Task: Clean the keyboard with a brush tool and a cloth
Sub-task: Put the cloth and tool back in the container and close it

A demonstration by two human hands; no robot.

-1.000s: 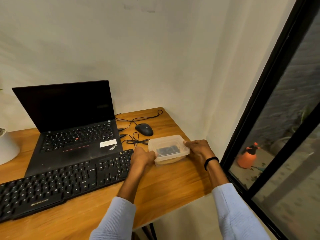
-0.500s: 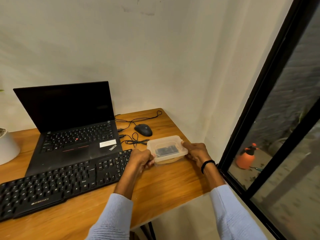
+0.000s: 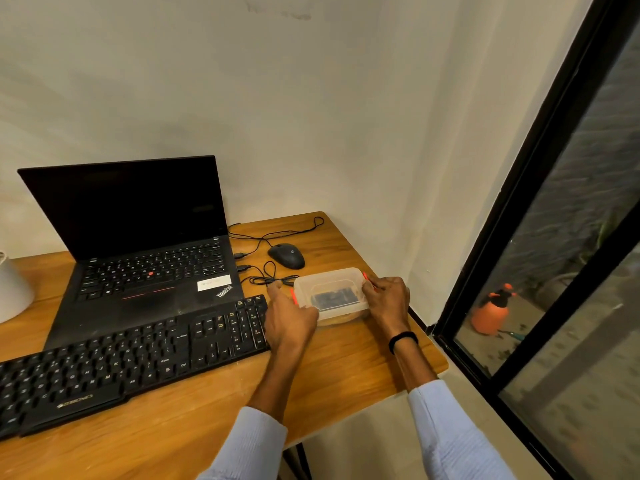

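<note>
A translucent plastic box (image 3: pixel 330 284) with a lid and orange side clips sits on the wooden desk (image 3: pixel 346 358), right of the black keyboard (image 3: pixel 131 358). A dark object shows through the lid; I cannot tell what it is. My left hand (image 3: pixel 289 322) grips the box's left end and my right hand (image 3: pixel 386 297) grips its right end, fingers at the clips. No brush or cloth is in sight.
An open black laptop (image 3: pixel 138 244) stands behind the keyboard. A black mouse (image 3: pixel 286 255) and its looped cable (image 3: pixel 270 275) lie just behind the box. A white rounded object (image 3: pixel 12 292) sits at far left. The desk's right edge is near a black-framed window (image 3: pixel 519 237).
Both hands stayed on the box ends. The orange clips at the sides now show, flipped outward from the lid. The view shifted slightly.
</note>
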